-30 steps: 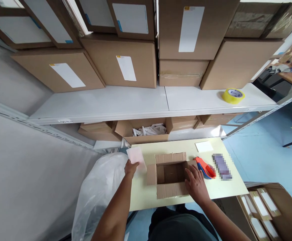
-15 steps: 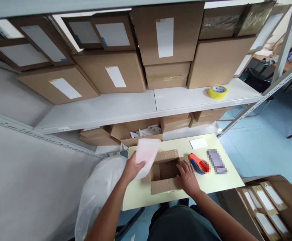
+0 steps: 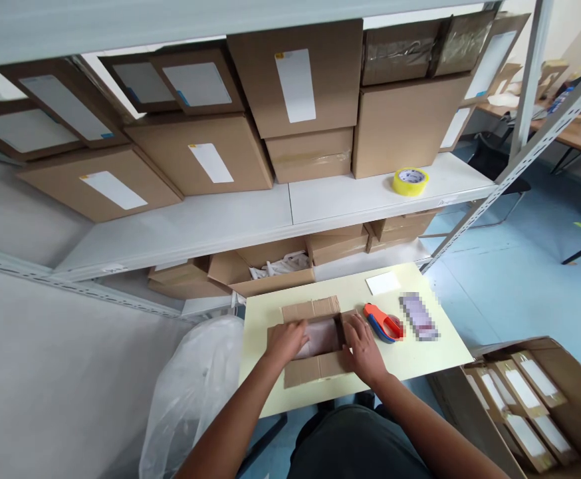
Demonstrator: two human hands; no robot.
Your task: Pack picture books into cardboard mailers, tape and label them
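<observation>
An open cardboard box [image 3: 315, 370] sits on the pale yellow table, its flaps folded outward. Inside it lies a thin, whitish, translucent packing sheet [image 3: 323, 336], lining the bottom. My left hand [image 3: 286, 342] reaches over the box's left end, with its fingers closed on the sheet's edge; the fingertips are partly hidden. At the opposite end, my right hand [image 3: 363, 351] grips the right flap and wall of the box. Just right of that hand lies a red and blue tape dispenser [image 3: 384, 324].
A blurred-out flat item [image 3: 419, 317] and a white card [image 3: 383, 283] lie on the table [image 3: 270, 392]. A large plastic bag [image 3: 191, 386] stands left. At lower right, a big carton [image 3: 577, 372] holds labelled boxes. Yellow tape [image 3: 410, 182] rests on the shelf [image 3: 340, 199] ahead.
My left hand has lowered the whitish sheet from above the box's left side down into the box. My right hand stays at the right end. The view has shifted slightly.
</observation>
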